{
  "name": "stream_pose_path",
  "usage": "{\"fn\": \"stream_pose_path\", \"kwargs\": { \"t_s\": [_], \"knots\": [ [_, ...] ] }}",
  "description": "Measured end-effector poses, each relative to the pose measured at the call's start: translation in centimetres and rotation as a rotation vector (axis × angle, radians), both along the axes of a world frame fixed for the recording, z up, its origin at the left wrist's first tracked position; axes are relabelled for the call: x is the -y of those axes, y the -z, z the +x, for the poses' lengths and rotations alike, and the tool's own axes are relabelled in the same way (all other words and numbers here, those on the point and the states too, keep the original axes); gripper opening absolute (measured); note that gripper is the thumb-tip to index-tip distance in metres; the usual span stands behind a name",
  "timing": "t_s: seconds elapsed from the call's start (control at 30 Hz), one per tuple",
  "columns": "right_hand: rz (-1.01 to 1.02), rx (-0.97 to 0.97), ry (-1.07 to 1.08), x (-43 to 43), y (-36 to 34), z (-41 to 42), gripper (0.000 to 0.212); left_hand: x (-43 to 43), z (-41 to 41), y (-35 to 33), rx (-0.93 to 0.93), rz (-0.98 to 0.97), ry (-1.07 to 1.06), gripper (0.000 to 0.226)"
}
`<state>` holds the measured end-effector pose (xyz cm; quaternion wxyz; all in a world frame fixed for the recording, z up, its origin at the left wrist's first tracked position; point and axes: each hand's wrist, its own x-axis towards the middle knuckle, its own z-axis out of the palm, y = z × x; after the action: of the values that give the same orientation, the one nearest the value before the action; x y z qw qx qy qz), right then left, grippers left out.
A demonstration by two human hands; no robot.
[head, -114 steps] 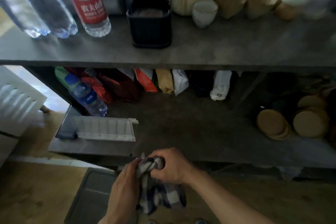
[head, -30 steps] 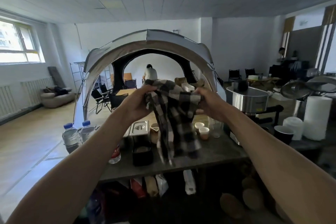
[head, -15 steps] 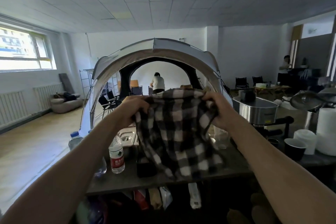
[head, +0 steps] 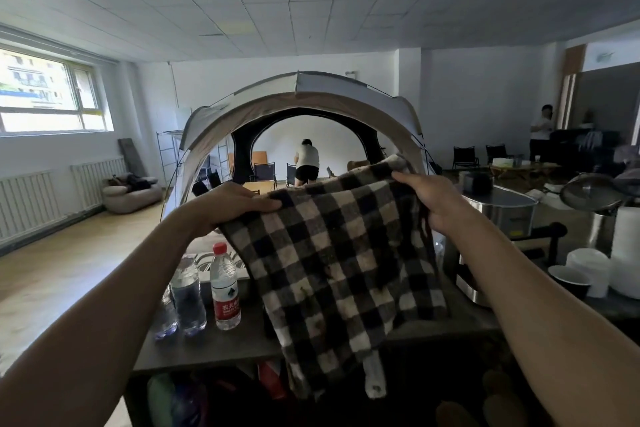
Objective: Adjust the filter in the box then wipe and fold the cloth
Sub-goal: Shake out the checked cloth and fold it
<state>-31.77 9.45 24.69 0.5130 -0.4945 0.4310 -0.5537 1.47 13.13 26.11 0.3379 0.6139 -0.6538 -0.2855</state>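
A black-and-white checked cloth (head: 339, 270) hangs spread out in front of me at chest height, with a few dark stains on it. My left hand (head: 235, 204) pinches its top left corner and my right hand (head: 429, 198) grips its top right corner. The cloth hangs flat and open above the dark table (head: 221, 347), hiding what stands behind it. The box and its filter are not visible.
Water bottles (head: 225, 288) stand on the table at the left. A steel pot (head: 502, 215), a dark cup (head: 568, 281) and white paper stacks (head: 623, 253) sit at the right. A tent (head: 298, 104) fills the room behind, with a person (head: 306, 163) inside and another (head: 542, 132) at far right.
The cloth went from bunched between my hands to spread wide. My hands moved apart along its top edge, and my view rose from the shelf to the room.
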Motion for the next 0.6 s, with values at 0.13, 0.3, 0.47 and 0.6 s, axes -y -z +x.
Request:
{"fn": "stream_pose_path", "kwargs": {
  "t_s": [0.13, 0.3, 0.47, 0.6],
  "knots": [
    [-0.219, -0.226, 0.311, 0.2, 0.6, 1.1, 0.031, -0.2, -2.0, -0.6, -0.35, 0.136, 0.048, 0.031],
    [-0.667, -0.438, 0.501, -1.9, 1.2, 5.5, 0.025, 1.1, -5.8, -0.7, -0.604, 0.19, 0.048, 0.019],
    [-0.943, -0.631, 0.269, -2.7, 3.2, 10.0, 0.032, 0.7, -8.9, -1.8, -0.639, 0.143, 0.214, 0.035],
    [-0.892, -0.64, -0.068, -2.5, 3.4, 9.2, 0.028, 0.4, -8.6, -2.5, -0.446, 0.065, 0.228, 0.059]
  ]
}}
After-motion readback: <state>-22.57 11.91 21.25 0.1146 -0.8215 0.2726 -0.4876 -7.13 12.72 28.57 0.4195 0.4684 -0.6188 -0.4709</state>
